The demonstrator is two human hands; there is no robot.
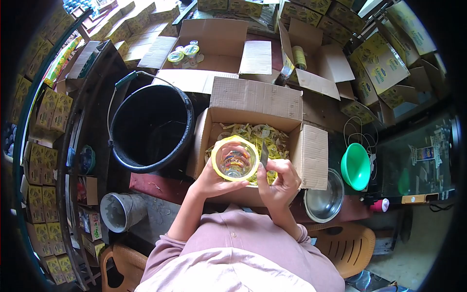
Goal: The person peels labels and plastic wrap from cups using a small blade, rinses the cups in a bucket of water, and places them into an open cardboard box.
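My left hand (214,179) is wrapped round a clear cup (235,158) with a yellow rim, its round opening facing the camera. Just right of the cup, my right hand (279,182) pinches a small dark flat blade (264,155) that points upward, close beside the rim. Both hands are above an open cardboard box (314,155). Yellow and white scraps (253,130) lie inside that box, partly hidden by the hands and cup.
A black bucket (151,129) stands left of the box, with a grey bucket (121,211) below it. On the right are a glass bowl (324,197) and a green bowl (355,166). Behind, an open box (211,36) holds several lidded cups (190,50).
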